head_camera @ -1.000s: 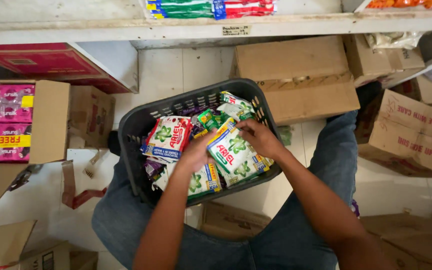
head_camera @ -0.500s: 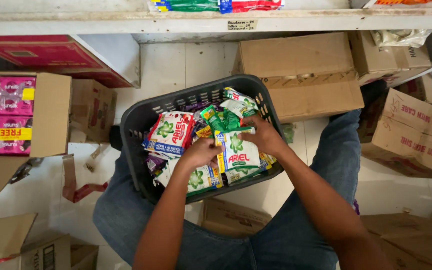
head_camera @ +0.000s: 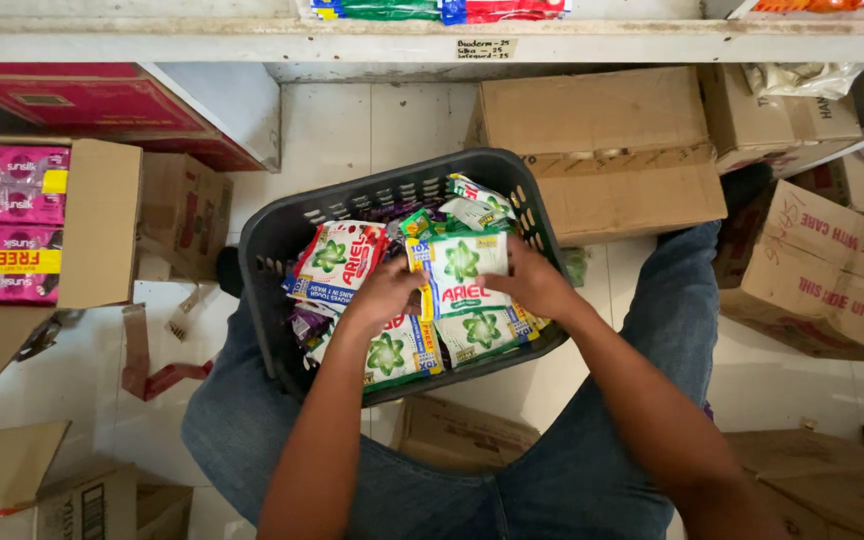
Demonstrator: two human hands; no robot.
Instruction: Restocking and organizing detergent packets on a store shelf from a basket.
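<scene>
Both hands pinch one white-and-green sachet (head_camera: pixel 460 272) over the dark basket (head_camera: pixel 282 235): left hand (head_camera: pixel 384 295) on its left edge, right hand (head_camera: pixel 537 283) on its right.

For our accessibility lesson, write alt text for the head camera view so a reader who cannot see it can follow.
Seen from above, a seated person's left hand and right hand hold a white and green sachet pack over a dark plastic basket of similar packs on their lap. Cardboard boxes stand on the tiled floor below a shelf.

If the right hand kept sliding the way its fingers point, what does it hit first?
The right hand points left across the basket, so it would probably meet the left hand gripping the same green-and-white detergent sachet; depth unclear.
</scene>
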